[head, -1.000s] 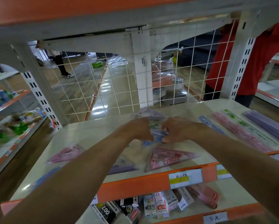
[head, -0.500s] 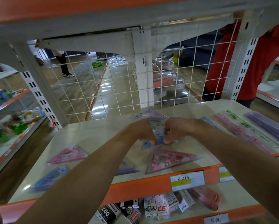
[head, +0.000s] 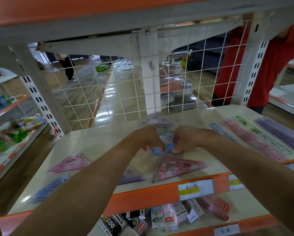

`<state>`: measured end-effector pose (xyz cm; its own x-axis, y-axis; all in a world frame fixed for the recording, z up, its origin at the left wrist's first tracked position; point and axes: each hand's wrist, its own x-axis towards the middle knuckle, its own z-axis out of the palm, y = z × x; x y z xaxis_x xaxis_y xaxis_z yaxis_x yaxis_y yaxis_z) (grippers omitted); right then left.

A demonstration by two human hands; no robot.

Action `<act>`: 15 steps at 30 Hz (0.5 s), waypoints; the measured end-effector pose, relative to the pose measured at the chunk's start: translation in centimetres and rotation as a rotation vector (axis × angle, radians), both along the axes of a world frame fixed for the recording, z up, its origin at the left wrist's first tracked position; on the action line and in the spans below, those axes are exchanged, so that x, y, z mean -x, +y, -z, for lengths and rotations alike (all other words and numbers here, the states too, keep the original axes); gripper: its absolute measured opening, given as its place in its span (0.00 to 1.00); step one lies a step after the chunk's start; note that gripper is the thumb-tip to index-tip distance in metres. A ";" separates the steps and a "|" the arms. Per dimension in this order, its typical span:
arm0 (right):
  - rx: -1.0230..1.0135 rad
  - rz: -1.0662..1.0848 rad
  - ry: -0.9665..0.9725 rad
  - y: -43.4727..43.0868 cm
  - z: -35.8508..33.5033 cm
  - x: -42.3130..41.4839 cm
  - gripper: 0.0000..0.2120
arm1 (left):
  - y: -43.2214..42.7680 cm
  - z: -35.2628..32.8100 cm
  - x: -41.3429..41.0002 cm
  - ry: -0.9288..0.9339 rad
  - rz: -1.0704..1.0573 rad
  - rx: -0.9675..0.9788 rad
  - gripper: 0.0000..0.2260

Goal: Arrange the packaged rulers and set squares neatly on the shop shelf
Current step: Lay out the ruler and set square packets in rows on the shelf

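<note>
I see a blue pack (head: pixel 165 148) mid-way back on the shelf (head: pixel 95 143), pinched at its near edge; a pink set square (head: pixel 175 169) lies flat just in front; a left pink square (head: pixel 69 163) and a left blue square (head: pixel 49 187) lie apart from it; pink rulers (head: pixel 250 140) and purple rulers (head: pixel 279 132) lie in rows at right.

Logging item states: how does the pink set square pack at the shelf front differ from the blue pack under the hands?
The pink pack lies untouched; the blue pack is pinched by the left hand and right hand. The pink pack sits nearer the front edge, the blue pack behind it. Both lie on one shelf.
</note>
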<state>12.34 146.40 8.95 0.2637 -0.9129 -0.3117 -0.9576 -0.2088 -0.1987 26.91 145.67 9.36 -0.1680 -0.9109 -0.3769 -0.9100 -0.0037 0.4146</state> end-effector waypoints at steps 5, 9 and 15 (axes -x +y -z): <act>-0.026 -0.019 0.061 0.2 -0.6 -0.5 0.20 | 0.0 -0.1 0.2 0.058 -0.040 -0.053 0.11; -0.032 -0.040 -0.005 0.4 -0.6 -0.1 0.14 | 0.0 -0.1 0.0 0.142 -0.082 -0.069 0.10; 0.143 0.000 -0.171 1.2 0.2 1.3 0.07 | 0.8 -0.5 -0.4 0.331 -0.052 0.137 0.13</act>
